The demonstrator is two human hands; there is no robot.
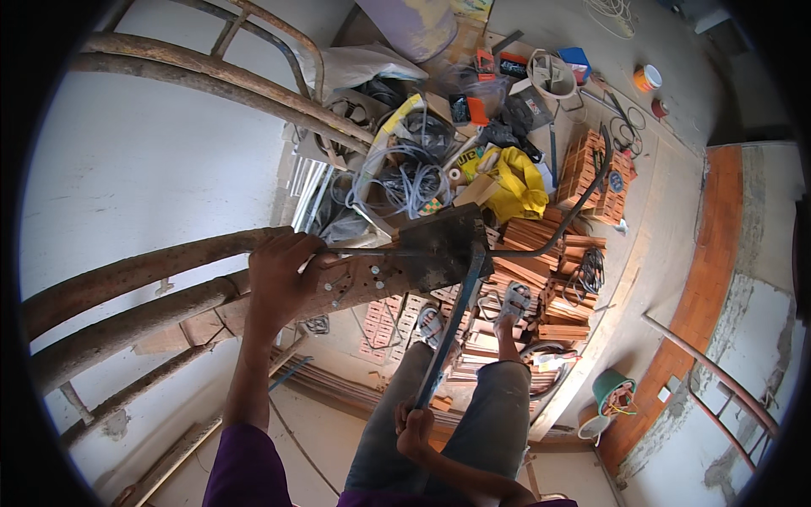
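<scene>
My left hand (283, 275) is closed over the near end of a thin metal rod (372, 251), by the scaffold pipe. The rod lies along a wooden plank (355, 283) and crosses a dark block (443, 241) at the plank's end. Beyond it, a dark curved rod (562, 237) sweeps out and upward; whether both are one piece I cannot tell. Fingers wrapped, my right hand (414, 429) grips the lower end of a long steel lever bar (448, 342). The bar's upper end meets the rod at the block's edge. Several small nails (329, 287) lie on the plank.
Rusty scaffold pipes (127, 334) run along the left. Below me are stacked bricks (524, 245), a yellow bag (517, 186), coiled clear hose (414, 186) and boxes. A green bucket (612, 389) stands lower right, near another pipe frame (710, 359). My sandalled feet show beneath the plank.
</scene>
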